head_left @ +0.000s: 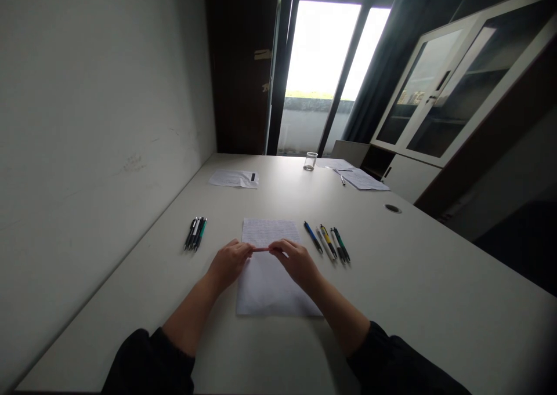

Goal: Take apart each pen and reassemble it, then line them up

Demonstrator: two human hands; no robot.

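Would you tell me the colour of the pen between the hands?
The pen looks pinkish red, head view.

Pen [261, 249] above sheet [270, 290] on table [413, 279], left pens [195, 234], right pens [328, 243] flanking, glass [310, 161] behind.

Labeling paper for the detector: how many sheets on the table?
4 sheets. One under the left hand and right hand holding a pink pen; one far left with a black clip; two overlapping far right beside the glass. Stacked ones may be hidden.

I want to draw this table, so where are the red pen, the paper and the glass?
red pen [261, 249], head view, middle of its bare shaft
paper [270, 230], head view, written top part
glass [310, 162], head view, its clear side
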